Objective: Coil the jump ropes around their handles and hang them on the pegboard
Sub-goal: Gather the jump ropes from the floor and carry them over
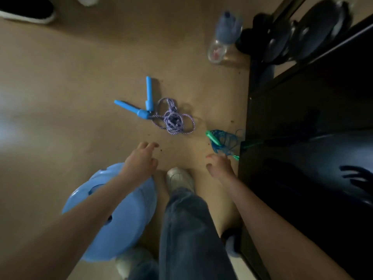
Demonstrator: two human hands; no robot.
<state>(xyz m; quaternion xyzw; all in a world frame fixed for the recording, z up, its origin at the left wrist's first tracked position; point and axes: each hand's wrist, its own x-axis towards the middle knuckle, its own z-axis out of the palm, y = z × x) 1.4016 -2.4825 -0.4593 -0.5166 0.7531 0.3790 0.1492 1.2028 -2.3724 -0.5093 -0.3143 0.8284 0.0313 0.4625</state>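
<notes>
**Q:** Jump ropes: where do they lie?

**A:** Two lie on the tan floor (60, 81). The jump rope with blue handles (148, 98) sits near the floor's middle; its two handles form a V that meets beside a loose tangle of purple-and-white cord (173, 119). The jump rope with green handles (212, 137) lies at the floor's right edge, its blue cord (227, 141) bunched against the dark cabinet (302, 118).

**Q:** How do the hands stand?

**A:** Both reach forward and down, holding nothing. The left hand (141, 160) hovers short of the blue-handled rope, fingers loosely spread and slightly bent. The right hand (220, 164) hangs just beside the green-handled rope, fingers relaxed and apart; whether it touches the cord cannot be told through the blur.

**Q:** What else is shown?

**A:** A light blue plastic stool (121, 219) stands under the left forearm. A white shoe (179, 177) and a jeans leg (187, 229) lie between the arms. A clear bottle with a blue top (223, 37) rests near the floor's far right edge, beside dark weight plates (308, 31). A black-and-white shoe (26, 11) occupies the far left corner.
</notes>
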